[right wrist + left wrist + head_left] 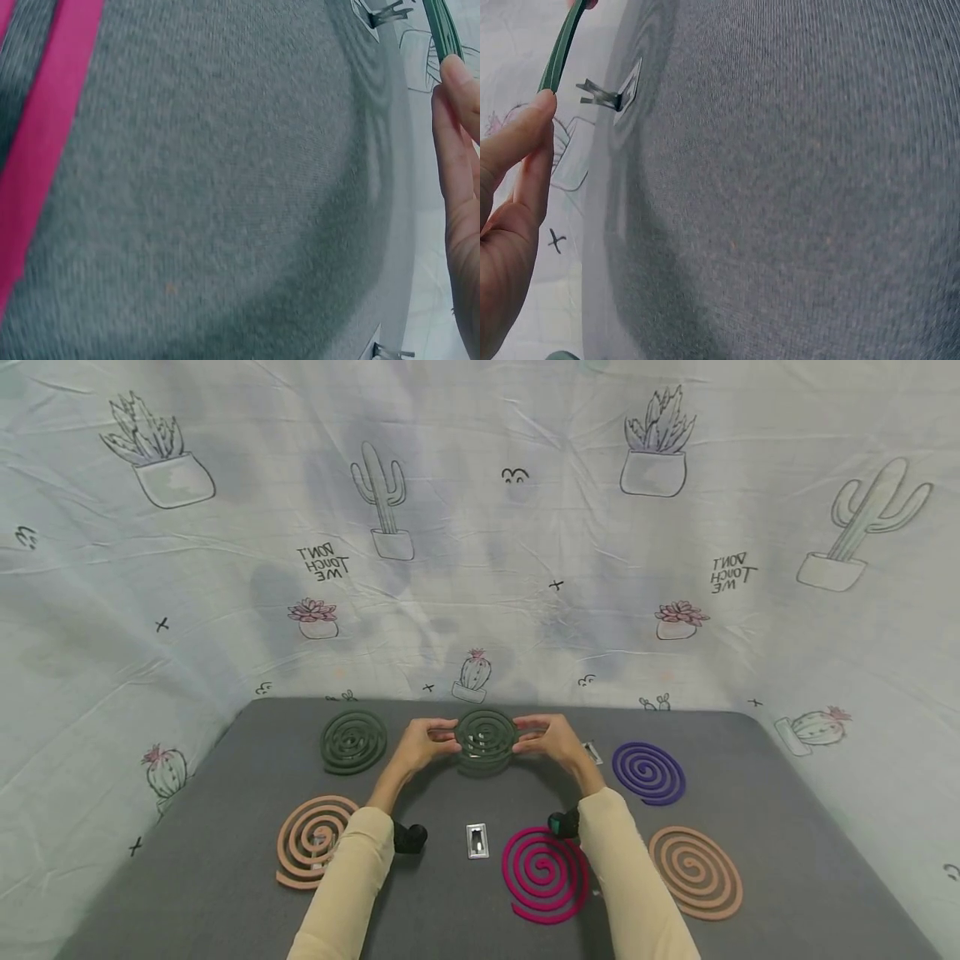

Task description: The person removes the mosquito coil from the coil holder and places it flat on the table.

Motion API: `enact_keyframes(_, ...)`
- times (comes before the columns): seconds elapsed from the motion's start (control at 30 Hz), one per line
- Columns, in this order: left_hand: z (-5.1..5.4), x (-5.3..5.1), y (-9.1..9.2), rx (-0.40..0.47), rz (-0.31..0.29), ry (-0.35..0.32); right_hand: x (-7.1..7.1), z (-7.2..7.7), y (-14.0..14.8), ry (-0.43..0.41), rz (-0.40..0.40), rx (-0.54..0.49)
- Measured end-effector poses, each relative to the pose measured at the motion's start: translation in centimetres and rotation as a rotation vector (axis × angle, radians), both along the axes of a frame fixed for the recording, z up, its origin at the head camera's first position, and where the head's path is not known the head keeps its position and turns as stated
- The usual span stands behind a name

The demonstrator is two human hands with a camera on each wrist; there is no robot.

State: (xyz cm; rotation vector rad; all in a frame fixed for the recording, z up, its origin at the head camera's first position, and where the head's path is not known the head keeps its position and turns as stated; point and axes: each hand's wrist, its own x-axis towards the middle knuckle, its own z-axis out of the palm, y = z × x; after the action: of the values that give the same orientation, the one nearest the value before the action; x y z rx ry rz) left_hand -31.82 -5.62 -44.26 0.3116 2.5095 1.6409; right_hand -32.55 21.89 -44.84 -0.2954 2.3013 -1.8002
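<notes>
My left hand [418, 746] pinches, thumb to fingers, one rim of the dark green mosquito coil [489, 734] over a metal stand [628, 90] near the far edge of the tabletop [427, 902], my right hand [556, 741] pinches the opposite rim, and uneven pulling could snap its probably brittle rings.

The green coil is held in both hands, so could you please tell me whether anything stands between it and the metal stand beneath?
Nothing visible does: both wrist views show an open gap between the green coil and the metal stand, and the left hand and right hand pinch only the coil's opposite edges.
</notes>
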Motion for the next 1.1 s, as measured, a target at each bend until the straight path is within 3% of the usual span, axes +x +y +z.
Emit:
enact_keyframes(0.77, -0.2, 0.1, 2.5, -0.005, -0.035, 0.015, 0.6, 0.8, 3.2, -0.027, 0.039, 0.088)
enact_keyframes(1.1, -0.2, 0.2, 3.7, -0.015, -0.042, 0.023, 0.8, 1.0, 4.2, -0.051, 0.015, 0.110)
